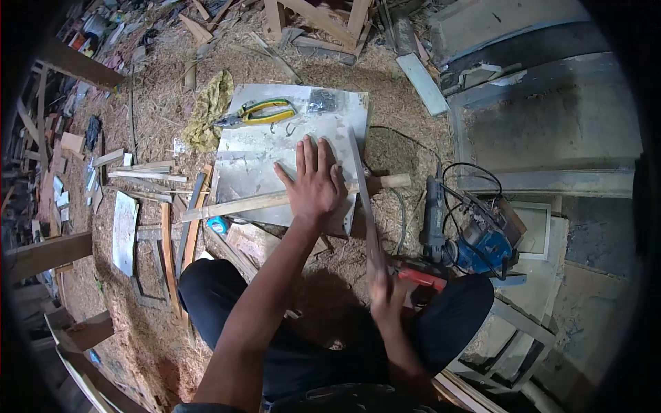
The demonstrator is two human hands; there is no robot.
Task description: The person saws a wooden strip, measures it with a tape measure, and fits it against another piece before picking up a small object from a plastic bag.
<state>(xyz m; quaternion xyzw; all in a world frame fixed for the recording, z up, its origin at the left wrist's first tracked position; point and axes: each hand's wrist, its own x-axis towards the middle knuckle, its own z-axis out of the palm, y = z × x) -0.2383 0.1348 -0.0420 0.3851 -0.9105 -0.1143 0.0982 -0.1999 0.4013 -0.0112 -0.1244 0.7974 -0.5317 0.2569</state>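
Note:
My left hand (pixel 313 182) lies flat with fingers spread on a long wooden stick (pixel 237 205), pressing it against a grey metal sheet (pixel 258 155) on the sawdust floor. My right hand (pixel 387 292) is blurred and grips the near end of a thin flat blade-like strip (pixel 363 189) that runs up across the stick and the sheet's right edge. The stick's round end (pixel 392 181) sticks out to the right of the sheet.
Yellow-handled snips (pixel 258 112) and small hooks lie on the sheet's far part. A blue power tool (pixel 478 241) with black cables sits at right. Wood offcuts, a yellowish rag (pixel 210 110) and planks lie around. My knees are below.

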